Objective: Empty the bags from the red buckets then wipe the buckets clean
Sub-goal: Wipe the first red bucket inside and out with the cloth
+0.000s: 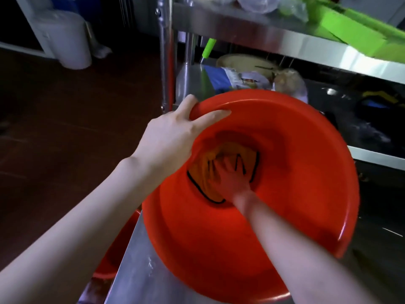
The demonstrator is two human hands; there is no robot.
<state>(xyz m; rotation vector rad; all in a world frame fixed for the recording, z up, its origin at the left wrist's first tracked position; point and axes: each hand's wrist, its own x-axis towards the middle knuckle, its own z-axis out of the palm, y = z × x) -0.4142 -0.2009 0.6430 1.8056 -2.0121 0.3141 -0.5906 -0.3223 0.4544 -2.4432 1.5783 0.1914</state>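
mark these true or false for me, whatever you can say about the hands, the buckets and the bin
1. The left hand grips the red bucket by its rim. True.
2. The right hand is outside the bucket. False: it is inside, pressing a yellow cloth against the bottom.
3. A bag lies in the bucket. False: only the cloth and the hand show inside.
4. A second red bucket shows low beside the steel table. True.
5. The white bin stands on a shelf. False: it stands on the floor.
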